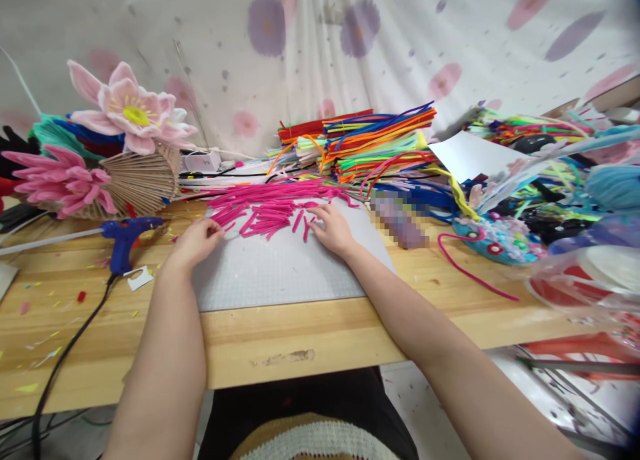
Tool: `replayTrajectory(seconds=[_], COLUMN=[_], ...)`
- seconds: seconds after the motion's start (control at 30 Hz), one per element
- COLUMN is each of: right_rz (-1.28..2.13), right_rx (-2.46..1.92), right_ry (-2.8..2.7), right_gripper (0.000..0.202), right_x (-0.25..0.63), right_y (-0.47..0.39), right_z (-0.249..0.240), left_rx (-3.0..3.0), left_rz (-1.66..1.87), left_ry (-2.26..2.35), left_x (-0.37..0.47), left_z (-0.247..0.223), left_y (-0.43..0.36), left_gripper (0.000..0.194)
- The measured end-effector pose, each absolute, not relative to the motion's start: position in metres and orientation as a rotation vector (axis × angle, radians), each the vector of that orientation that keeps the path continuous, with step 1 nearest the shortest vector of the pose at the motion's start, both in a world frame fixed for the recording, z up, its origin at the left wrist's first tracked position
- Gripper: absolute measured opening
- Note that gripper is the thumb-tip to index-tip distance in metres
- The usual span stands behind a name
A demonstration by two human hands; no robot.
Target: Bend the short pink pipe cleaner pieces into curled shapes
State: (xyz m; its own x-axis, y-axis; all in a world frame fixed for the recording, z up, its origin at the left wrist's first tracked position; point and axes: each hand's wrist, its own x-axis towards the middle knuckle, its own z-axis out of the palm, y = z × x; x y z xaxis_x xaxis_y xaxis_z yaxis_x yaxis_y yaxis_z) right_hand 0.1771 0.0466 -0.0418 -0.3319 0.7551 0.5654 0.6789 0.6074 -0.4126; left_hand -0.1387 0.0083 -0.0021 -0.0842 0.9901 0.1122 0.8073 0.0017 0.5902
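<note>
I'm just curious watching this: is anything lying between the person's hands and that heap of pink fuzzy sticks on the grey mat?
Nothing visible does. The left hand and the right hand both rest on the grey mat with fingertips already at the edge of the pink sticks. The blue glue gun lies off to the left, clear of them.

A home craft corner: the wooden counter (pixel 260 340) carries a grey cutting mat (pixel 280 267), with a blue glue gun (pixel 125 237) at nine o'clock. Stacks of coloured pipe cleaners (pixel 370 143) lie at twelve, finished pipe-cleaner flowers (pixel 130 113) at ten, and a floral curtain (pixel 350 40) hangs behind.
</note>
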Motion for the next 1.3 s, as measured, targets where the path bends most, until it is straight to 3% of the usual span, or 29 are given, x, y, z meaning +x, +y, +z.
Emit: replayTrajectory(seconds=[0.17, 0.27, 0.4, 0.6, 0.73, 0.83, 1.07, 1.3], right_rz=[0.263, 0.294, 0.231, 0.321, 0.501, 0.699, 1.537, 1.726], right_rx=[-1.044, -1.056, -1.154, -1.232, -1.096, -1.042, -0.910, -0.935], right_ry=[-2.088, -2.200, -2.129, -1.832, -1.973, -2.022, -1.704, -1.675], right_gripper=[0.041, 0.026, 0.024, 0.026, 0.024, 0.024, 0.031, 0.030], right_x=[0.160, 0.152, 0.156, 0.163, 0.152, 0.143, 0.137, 0.142], right_y=[0.030, 0.025, 0.028, 0.032, 0.023, 0.017, 0.020, 0.022], right_z=[-0.028, -0.029, -0.031, -0.031, -0.029, -0.027, -0.030, -0.028], left_rx=[2.395, 2.536, 2.540, 2.000, 1.094, 0.693, 0.627, 0.762], left_rz=[0.779, 0.688, 0.715, 1.122, 1.425, 1.410, 1.205, 1.085], left_ry=[1.842, 1.697, 1.680, 1.771, 1.382, 1.034, 0.806, 0.798], left_x=[-0.055, -0.020, -0.023, -0.041, -0.017, 0.002, 0.005, 0.001], left_z=[-0.001, -0.006, -0.012, -0.016, -0.017, -0.013, -0.011, -0.016], left_y=[0.003, -0.002, -0.002, 0.005, 0.005, 0.000, -0.006, -0.007], left_gripper=[0.013, 0.017, 0.022, 0.016, 0.018, 0.018, 0.014, 0.012])
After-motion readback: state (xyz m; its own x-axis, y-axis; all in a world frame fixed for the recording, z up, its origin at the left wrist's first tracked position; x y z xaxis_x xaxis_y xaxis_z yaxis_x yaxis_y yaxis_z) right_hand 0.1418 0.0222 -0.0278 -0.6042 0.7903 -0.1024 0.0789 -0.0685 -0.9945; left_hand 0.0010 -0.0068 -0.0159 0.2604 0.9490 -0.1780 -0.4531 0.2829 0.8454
